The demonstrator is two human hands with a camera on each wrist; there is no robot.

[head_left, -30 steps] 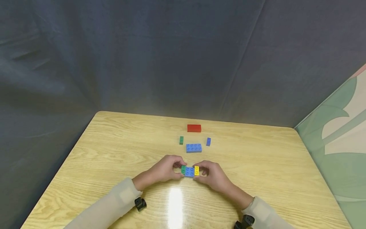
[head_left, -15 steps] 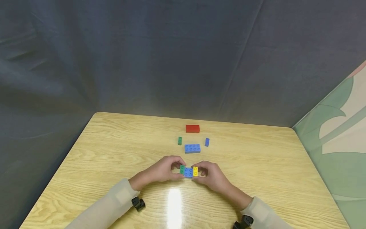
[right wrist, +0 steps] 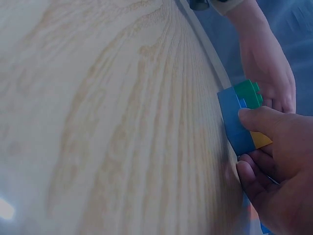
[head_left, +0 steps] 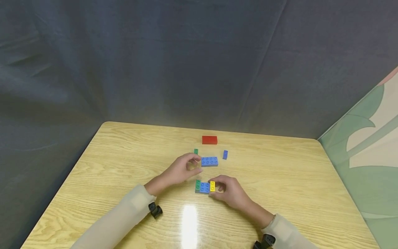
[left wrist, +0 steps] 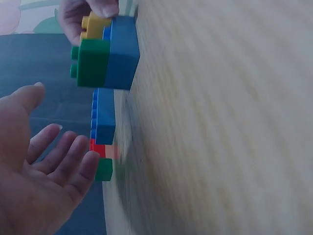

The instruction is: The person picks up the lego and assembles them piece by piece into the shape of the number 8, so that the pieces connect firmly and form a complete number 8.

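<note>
From the head view: right hand [head_left: 228,192] pinching the yellow end of the stack [head_left: 205,186], a blue base carrying a green brick and a yellow one, pinned flat on the counter [head_left: 124,162] so it cannot slide. Left hand [head_left: 183,168] off the stack, fingers loosely spread, hovering at the near-left corner of the loose blue brick [head_left: 209,161], holding nothing. Beyond that, a small green brick [head_left: 196,151], a small blue brick [head_left: 225,154] and a red brick [head_left: 209,139], laid apart within reach. From the left wrist: palm [left wrist: 34,181] wide, fingers straight, just short of the loose blue brick [left wrist: 104,116]; stack [left wrist: 105,54] gripped at its far end by fingertips [left wrist: 100,7]. From the right wrist: thumb [right wrist: 266,120] pressed on the stack [right wrist: 239,120], remaining fingers curled beneath for a firm hold.
</note>
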